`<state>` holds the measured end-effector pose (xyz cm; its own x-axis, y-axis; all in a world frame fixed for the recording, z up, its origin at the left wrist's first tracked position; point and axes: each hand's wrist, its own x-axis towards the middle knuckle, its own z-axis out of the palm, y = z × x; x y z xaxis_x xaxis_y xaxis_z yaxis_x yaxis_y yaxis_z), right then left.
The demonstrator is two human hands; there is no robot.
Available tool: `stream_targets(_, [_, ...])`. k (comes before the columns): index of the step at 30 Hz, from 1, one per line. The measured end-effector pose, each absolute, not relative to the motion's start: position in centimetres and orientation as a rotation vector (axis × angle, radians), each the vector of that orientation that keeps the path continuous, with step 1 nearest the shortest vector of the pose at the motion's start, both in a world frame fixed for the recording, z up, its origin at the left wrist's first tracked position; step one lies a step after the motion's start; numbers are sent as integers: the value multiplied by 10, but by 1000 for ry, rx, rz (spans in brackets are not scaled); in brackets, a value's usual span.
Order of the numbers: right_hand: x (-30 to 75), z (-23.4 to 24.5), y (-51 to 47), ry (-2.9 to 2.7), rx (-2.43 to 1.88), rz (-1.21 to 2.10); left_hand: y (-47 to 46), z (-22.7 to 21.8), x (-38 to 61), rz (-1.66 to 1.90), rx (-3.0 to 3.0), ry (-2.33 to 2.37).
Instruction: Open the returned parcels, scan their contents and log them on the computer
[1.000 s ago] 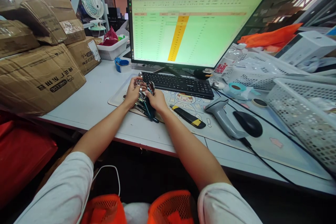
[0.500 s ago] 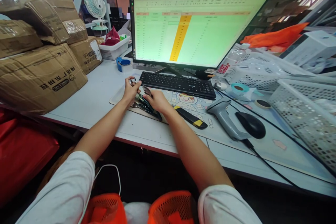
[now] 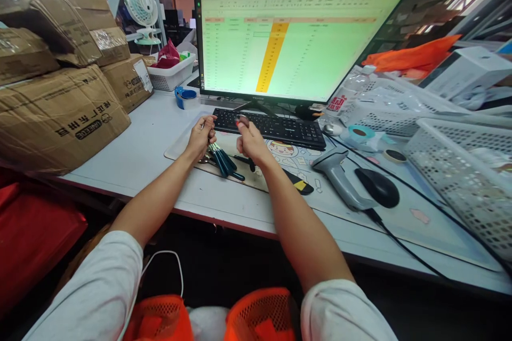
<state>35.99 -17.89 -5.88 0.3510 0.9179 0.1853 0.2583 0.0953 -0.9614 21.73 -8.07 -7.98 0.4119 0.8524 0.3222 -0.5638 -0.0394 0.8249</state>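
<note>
My left hand (image 3: 201, 137) is closed around a bunch of cutlery with dark teal handles (image 3: 224, 161), which fan downward over the desk mat. The heads are mostly hidden by my fingers. My right hand (image 3: 251, 141), a short way to the right, is closed with the thumb on top. A small, dark, shiny end, seemingly a spoon (image 3: 241, 119), shows above its fingers. Under my right hand a dark handle (image 3: 248, 163) is visible, but I cannot tell whether it is held or lies on the mat. Shiny cutlery also lies beneath my left hand.
Behind my hands are a black keyboard (image 3: 280, 130) and a monitor (image 3: 304, 42). A box cutter (image 3: 302, 184), a grey barcode scanner (image 3: 344, 178) and a black mouse (image 3: 376, 186) lie rightward. Cardboard boxes (image 3: 60, 117) stand left; white baskets (image 3: 460, 170) stand right.
My hands have moved apart; the right hand has risen and shifted slightly right, with the spoon end now above its fingers. The teal handles now hang spread below my left hand.
</note>
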Motion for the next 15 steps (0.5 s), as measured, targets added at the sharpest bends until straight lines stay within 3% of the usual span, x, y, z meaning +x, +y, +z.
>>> stream_targets(4, [340, -61, -181, -1295, -1377, 867, -88, -81, 217, 1128, 1312, 237])
stream_targets(11, [344, -67, -175, -1467, -1470, 339, -93, -80, 219, 1178, 1456, 338])
stream_targets(15, [365, -75, -166, -1300, -1575, 317, -70, -76, 212, 1356, 1221, 480])
